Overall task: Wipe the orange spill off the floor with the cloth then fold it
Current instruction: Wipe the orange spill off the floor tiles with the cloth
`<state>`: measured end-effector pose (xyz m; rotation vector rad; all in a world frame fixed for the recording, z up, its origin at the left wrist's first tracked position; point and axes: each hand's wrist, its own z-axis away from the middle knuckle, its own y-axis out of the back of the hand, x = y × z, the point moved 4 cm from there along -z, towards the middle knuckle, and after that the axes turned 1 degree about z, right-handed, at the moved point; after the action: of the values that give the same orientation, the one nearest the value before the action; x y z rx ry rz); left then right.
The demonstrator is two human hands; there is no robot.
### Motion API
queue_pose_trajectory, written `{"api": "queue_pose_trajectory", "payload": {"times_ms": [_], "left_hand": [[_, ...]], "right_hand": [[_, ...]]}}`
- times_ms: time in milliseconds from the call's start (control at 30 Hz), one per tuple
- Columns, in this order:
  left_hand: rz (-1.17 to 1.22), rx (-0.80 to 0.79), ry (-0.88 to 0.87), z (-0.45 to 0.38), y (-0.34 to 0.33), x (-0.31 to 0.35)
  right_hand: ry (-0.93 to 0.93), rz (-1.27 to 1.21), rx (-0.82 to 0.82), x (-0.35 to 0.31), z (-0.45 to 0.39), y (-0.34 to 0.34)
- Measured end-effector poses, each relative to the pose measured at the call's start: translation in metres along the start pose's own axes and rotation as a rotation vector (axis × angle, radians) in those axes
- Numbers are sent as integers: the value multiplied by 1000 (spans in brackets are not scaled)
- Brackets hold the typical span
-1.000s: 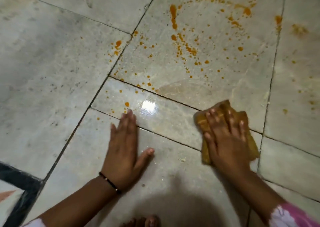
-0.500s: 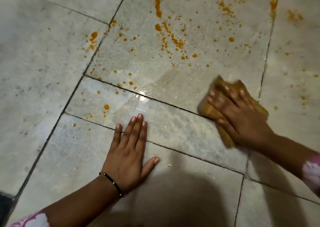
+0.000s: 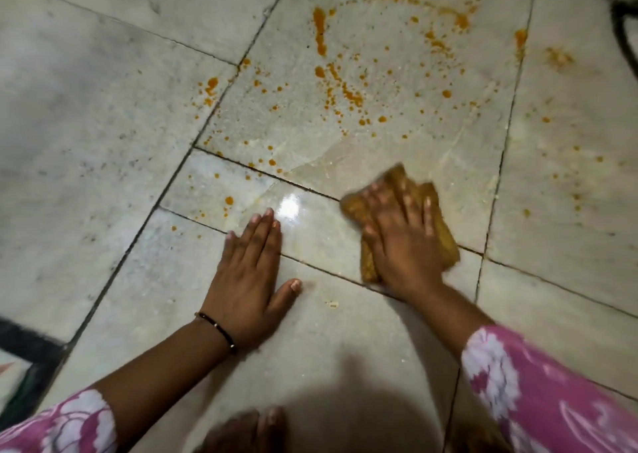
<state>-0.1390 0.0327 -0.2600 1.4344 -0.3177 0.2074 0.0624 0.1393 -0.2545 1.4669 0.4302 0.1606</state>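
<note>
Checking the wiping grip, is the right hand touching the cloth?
Touching. The head view shows the right hand pressed flat on the cloth, which bulges out around its fingers.

- A thin black bracelet (image 3: 221,332) circles a wrist near the lower left of the view.
- Pink sleeves with a white flower print show at both lower corners: one sleeve (image 3: 65,425) at the left, the other sleeve (image 3: 538,397) at the right.
- Bare toes (image 3: 255,425) reach in at the bottom edge, in shadow.
- A dark-bordered mat (image 3: 31,359) lies at the left edge.
- A dark curved object (image 3: 625,34), too blurred to name, sits in the top right corner.
</note>
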Motion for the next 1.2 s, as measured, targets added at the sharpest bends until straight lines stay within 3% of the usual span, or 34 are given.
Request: {"api": "queue_pose_trajectory", "payload": {"times_ms": [67, 167, 267, 367, 500, 600, 700, 800, 967, 1100, 1200], "left_hand": [[21, 98, 85, 11, 15, -18], [43, 202, 275, 35, 32, -57], [46, 231, 452, 66, 37, -90], [-19, 166, 495, 90, 31, -107], [-10, 132, 578, 102, 25, -121], [-17, 109, 585, 103, 21, -126], [-32, 79, 564, 102, 20, -125], [-13, 81, 566, 101, 23, -125], [-7, 77, 576, 102, 21, -128], [-26, 44, 580, 102, 20, -129], [-27, 19, 580, 102, 19, -129]], "right_hand": [[89, 34, -2, -40, 42, -7], [395, 63, -163, -127, 84, -30], [596, 21, -250, -202, 66, -36], [529, -39, -317, -216, 7, -38], [300, 14, -237, -133, -43, -23], [192, 76, -147, -77, -20, -10], [259, 90, -139, -93, 28, -13], [437, 39, -205, -158, 47, -27], [671, 1, -291, -244, -20, -45], [448, -7, -251, -198, -91, -36], [278, -15, -175, -134, -80, -19]]}}
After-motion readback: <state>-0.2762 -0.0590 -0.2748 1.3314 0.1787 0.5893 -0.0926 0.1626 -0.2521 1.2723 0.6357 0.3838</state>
